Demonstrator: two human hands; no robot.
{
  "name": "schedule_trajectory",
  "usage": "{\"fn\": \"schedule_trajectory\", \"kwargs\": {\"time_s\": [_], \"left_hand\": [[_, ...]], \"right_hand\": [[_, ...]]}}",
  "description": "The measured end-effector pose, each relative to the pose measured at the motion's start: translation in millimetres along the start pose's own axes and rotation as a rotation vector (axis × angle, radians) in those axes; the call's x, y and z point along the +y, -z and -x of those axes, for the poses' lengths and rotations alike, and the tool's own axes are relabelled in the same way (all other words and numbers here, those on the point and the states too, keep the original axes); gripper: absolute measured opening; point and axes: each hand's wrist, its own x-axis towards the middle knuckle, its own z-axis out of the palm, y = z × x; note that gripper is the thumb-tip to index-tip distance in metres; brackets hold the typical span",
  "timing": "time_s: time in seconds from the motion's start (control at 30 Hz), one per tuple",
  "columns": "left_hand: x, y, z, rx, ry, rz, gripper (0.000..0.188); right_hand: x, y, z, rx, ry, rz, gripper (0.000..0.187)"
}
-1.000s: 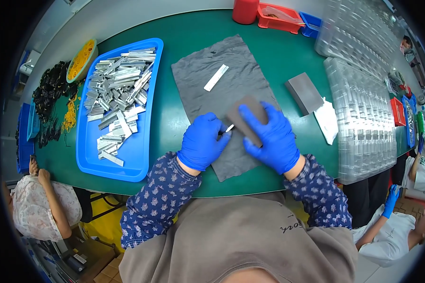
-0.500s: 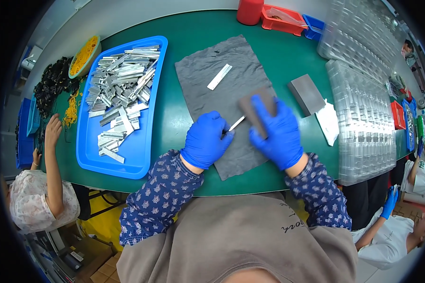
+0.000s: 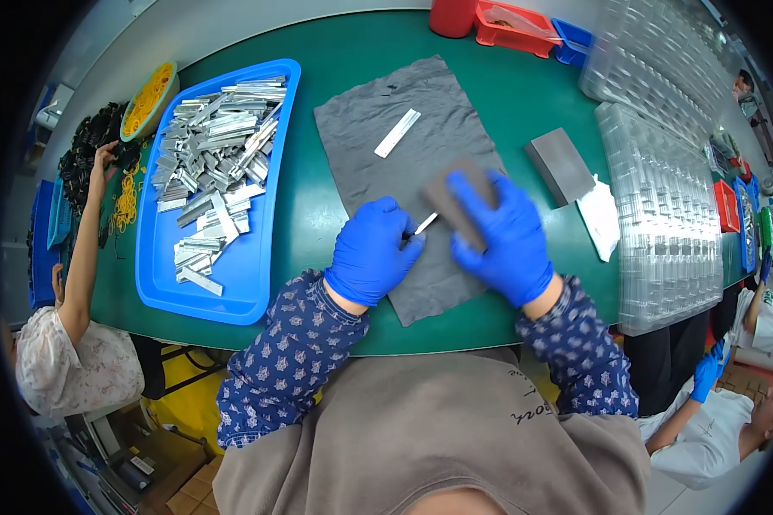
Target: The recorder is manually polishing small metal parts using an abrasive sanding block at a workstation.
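The green table point(image 3: 318, 215) takes up most of the room in view, and a grey cloth point(image 3: 404, 163) lies spread on it under both gloved hands. The left hand point(image 3: 371, 251) is curled shut, pinching one end of a thin metal strip point(image 3: 426, 223) so it lies on the cloth. The right hand point(image 3: 500, 233) presses a grey block point(image 3: 455, 199) down over the strip's far end, fingers wrapped over its top.

To do this rubbing well, I'd judge the pinch must stay low and firm so the strip cannot pivot, with the block kept flat and drawn along the strip's length, not across it. The cloth could bunch under pressure, so the strokes want to stay over its middle.

Just beyond the grip a second strip point(image 3: 398, 133) lies loose on the cloth. Left of the grip sits a blue tray point(image 3: 258, 266) heaped with strips. Right of it are a spare block point(image 3: 560, 165), a white rag point(image 3: 601, 219) and clear moulded trays point(image 3: 661, 215). Beyond, at the far edge, stand red and blue bins point(image 3: 524, 21). Another person's arm point(image 3: 86, 232) reaches over the table's left end towards black parts point(image 3: 86, 142) and a bowl of yellow pieces point(image 3: 149, 96).
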Motion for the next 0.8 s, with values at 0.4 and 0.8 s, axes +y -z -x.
{"fn": "schedule_trajectory", "kwargs": {"time_s": [0.4,0.8], "left_hand": [[0.0,1.4,1.3,0.014,0.028,0.020,0.017],[-1.5,0.0,1.5,0.014,0.040,0.032,0.019]], "right_hand": [[6.5,0.3,-3.3,-0.019,-0.033,0.020,0.070],[34.2,-0.8,-3.3,0.078,-0.195,0.132,0.067]]}}
